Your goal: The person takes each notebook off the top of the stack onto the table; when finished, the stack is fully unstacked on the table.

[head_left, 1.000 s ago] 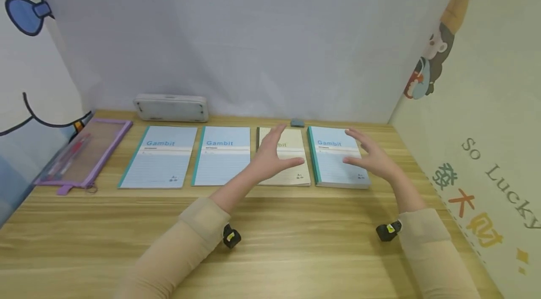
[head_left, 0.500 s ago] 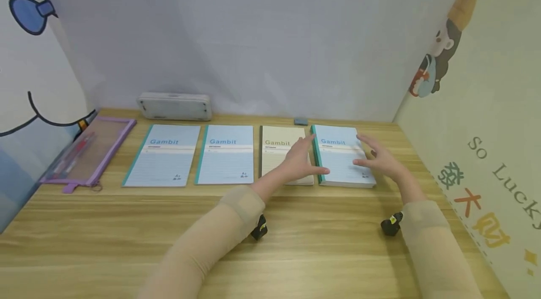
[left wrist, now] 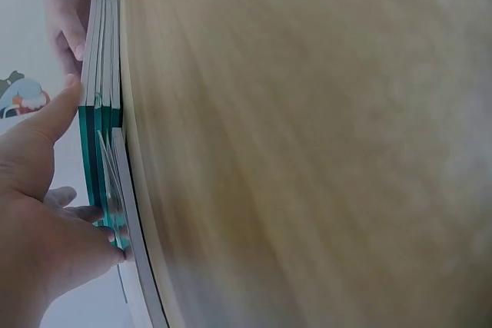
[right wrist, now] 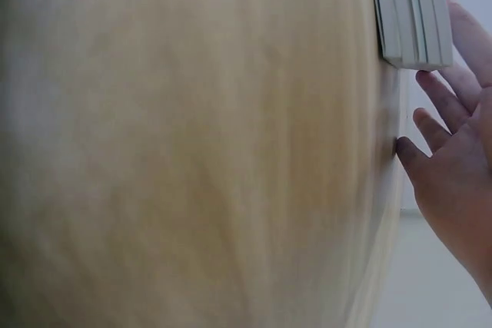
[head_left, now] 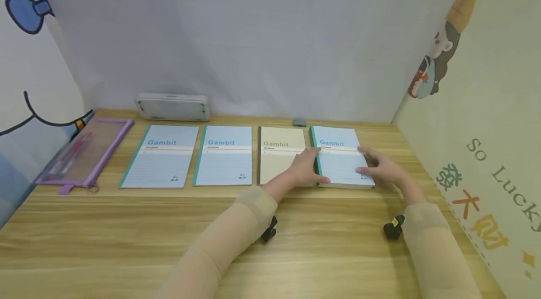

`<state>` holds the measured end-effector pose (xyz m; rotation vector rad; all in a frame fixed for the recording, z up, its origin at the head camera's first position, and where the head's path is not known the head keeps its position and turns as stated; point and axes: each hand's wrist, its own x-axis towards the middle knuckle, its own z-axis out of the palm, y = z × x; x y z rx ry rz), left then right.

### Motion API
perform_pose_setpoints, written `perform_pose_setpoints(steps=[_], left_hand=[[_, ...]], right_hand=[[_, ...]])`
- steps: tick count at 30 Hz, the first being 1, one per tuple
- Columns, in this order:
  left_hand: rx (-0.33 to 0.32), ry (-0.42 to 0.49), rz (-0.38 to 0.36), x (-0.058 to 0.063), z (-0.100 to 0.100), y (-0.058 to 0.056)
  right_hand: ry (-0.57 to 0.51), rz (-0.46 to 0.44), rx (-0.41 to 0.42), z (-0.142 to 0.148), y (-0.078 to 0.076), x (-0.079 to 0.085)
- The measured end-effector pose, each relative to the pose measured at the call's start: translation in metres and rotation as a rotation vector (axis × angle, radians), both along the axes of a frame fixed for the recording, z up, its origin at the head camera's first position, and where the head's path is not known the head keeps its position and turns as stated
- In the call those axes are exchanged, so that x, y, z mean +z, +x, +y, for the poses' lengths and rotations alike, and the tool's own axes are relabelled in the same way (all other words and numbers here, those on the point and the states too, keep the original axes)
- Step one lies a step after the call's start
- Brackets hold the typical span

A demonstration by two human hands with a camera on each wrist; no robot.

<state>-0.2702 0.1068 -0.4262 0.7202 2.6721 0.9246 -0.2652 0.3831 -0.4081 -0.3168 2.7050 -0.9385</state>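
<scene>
A stack of several light-blue notebooks [head_left: 340, 160] with teal spines lies at the right end of a row. My left hand [head_left: 301, 170] reaches over a cream notebook [head_left: 274, 163], with its thumb at the stack's top cover and its fingers beside the spine. In the left wrist view, the teal spines [left wrist: 89, 151] sit right against those fingers. To the right of the stack is my right hand [head_left: 382, 167], its thumb over the cover and its fingers along the right edge. The right wrist view shows the right hand's fingers [right wrist: 438, 101] spread, one at the stack's corner.
Two light-blue notebooks [head_left: 158, 158] lie farther left on the wooden table [head_left: 127, 242]. A purple-edged mesh pouch [head_left: 99, 141] with pens is at the far left. At the back stand a white case [head_left: 172, 107] and a small grey block [head_left: 299, 122]. A printed wall borders the right.
My left hand has moved right and down, from above the cream notebook to the stack's spine. My right hand has shifted slightly right and lowered to the stack's right edge.
</scene>
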Motion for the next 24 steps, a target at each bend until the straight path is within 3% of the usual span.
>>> perform_pose_setpoints(steps=[8,14,19,24], left_hand=[[-0.015,-0.007,0.02,0.005,0.0,0.002],[-0.027,0.022,-0.008,0.006,-0.002,0.004],[-0.037,0.144,-0.033,0.005,-0.004,0.002],[-0.005,0.283,-0.079,0.009,-0.005,0.004]], right_hand=[[0.063,0.011,-0.019,0.001,0.0,0.002],[0.067,0.003,-0.02,-0.002,0.004,0.006],[-0.071,-0.027,-0.01,-0.001,0.009,0.011],[-0.193,-0.041,-0.012,0.002,0.013,0.011]])
